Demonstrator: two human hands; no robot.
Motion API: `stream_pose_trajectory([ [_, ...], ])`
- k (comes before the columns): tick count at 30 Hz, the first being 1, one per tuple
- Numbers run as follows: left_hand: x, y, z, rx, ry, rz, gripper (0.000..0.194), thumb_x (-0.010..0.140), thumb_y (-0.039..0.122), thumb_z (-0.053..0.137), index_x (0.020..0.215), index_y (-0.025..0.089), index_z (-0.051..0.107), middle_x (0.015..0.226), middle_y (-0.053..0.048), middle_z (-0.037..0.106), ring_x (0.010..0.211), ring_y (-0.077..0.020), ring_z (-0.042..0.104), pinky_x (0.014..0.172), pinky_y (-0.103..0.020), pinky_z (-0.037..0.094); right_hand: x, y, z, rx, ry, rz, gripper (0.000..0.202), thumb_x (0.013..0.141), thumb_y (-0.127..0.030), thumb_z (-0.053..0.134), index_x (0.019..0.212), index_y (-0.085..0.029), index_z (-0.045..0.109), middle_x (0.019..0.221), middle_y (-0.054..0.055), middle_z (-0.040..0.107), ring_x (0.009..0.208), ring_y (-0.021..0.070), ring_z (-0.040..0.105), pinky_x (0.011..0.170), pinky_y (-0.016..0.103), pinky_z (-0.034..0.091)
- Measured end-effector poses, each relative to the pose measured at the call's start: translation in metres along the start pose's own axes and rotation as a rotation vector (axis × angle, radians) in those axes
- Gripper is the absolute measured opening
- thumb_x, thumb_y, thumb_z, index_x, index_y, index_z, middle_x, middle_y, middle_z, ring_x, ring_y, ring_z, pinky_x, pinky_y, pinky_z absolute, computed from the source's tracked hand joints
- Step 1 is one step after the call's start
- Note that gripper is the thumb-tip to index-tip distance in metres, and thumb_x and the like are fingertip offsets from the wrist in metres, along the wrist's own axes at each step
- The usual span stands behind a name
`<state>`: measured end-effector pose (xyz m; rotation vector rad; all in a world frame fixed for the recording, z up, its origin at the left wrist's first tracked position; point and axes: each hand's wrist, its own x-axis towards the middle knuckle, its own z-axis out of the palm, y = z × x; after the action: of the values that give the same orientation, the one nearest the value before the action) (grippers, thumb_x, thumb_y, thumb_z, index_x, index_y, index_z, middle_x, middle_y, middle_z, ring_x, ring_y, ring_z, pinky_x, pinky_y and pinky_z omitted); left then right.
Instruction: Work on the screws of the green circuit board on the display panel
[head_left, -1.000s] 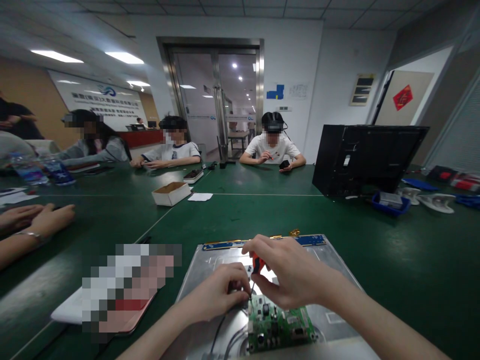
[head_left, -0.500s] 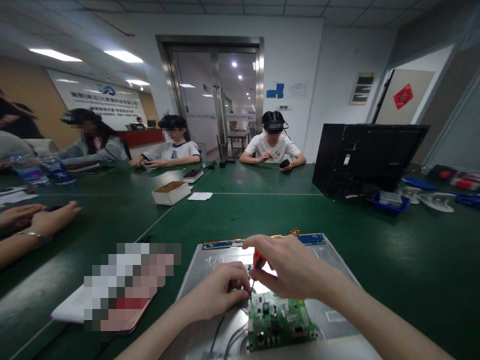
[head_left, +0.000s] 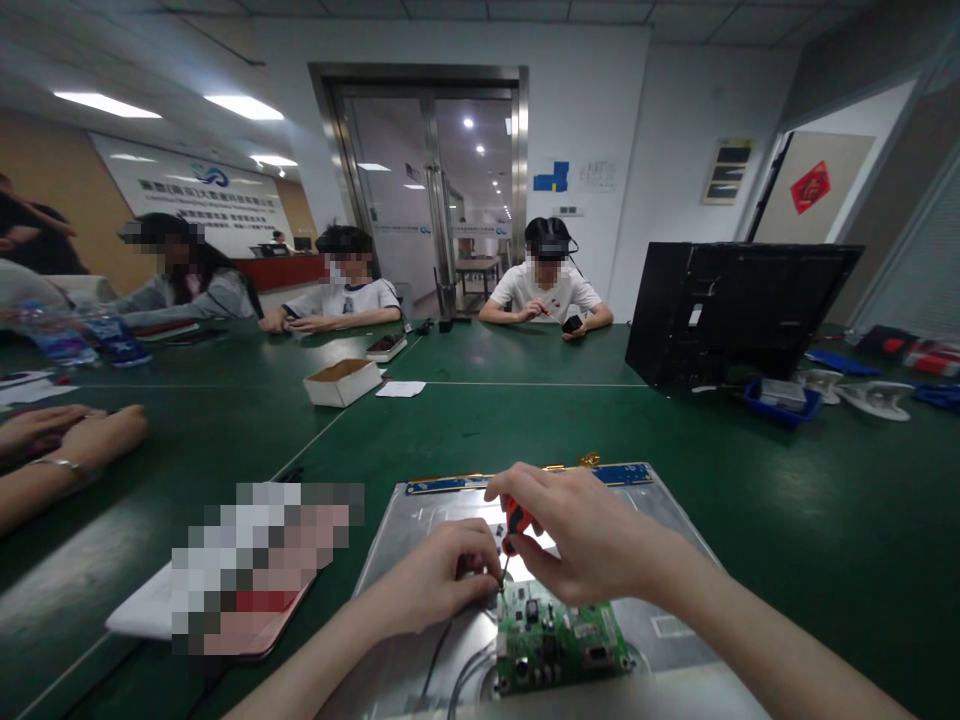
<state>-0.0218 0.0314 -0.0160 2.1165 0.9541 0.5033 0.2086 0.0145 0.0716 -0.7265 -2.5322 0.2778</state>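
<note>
Little has shifted since the earlier frames: both hands stay low in the frame's centre over the flat silver metal panel point(head_left: 420, 540). On it lies the green circuit board point(head_left: 559, 645). Right hand point(head_left: 581, 540) grasps the red-handled screwdriver point(head_left: 514, 525); left hand point(head_left: 439, 585) pinches closed at its tip.
</note>
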Motion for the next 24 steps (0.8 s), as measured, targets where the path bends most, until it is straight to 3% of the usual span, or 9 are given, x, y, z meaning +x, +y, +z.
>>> stream_pose_trajectory([
  [8,0.0009,0.0002,0.0001,-0.004,0.013,-0.016,0.012,0.076,0.012,0.065,0.082,0.017,0.073,0.084,-0.001,0.067,0.076,-0.0181,0.059,0.069,-0.027,0.043,0.0014,0.0007,0.0055,-0.033,-0.005,0.043,0.045,0.089,-0.015,0.056,0.133,-0.015,0.053,0.099,0.009,0.075,0.079,0.0213,0.069,0.064,0.031,0.039],
  [16,-0.0005,-0.0006,0.0013,-0.013,0.021,-0.013,0.008,0.077,0.014,0.066,0.083,0.018,0.071,0.084,-0.001,0.066,0.076,-0.018,0.059,0.068,-0.027,0.042,0.0012,0.0035,0.0072,-0.114,-0.011,0.045,0.03,0.095,-0.023,0.063,0.124,-0.02,0.058,0.102,0.007,0.076,0.077,0.0213,0.07,0.06,0.031,0.034],
  [24,-0.0013,-0.0022,0.0008,0.023,0.013,-0.003,0.007,0.079,0.016,0.065,0.083,0.018,0.071,0.086,-0.002,0.066,0.077,-0.0183,0.058,0.07,-0.028,0.043,0.0001,-0.0011,0.0019,-0.032,0.009,-0.01,0.039,0.088,-0.019,0.057,0.126,-0.017,0.056,0.103,0.009,0.07,0.079,0.02,0.065,0.063,0.031,0.041],
])
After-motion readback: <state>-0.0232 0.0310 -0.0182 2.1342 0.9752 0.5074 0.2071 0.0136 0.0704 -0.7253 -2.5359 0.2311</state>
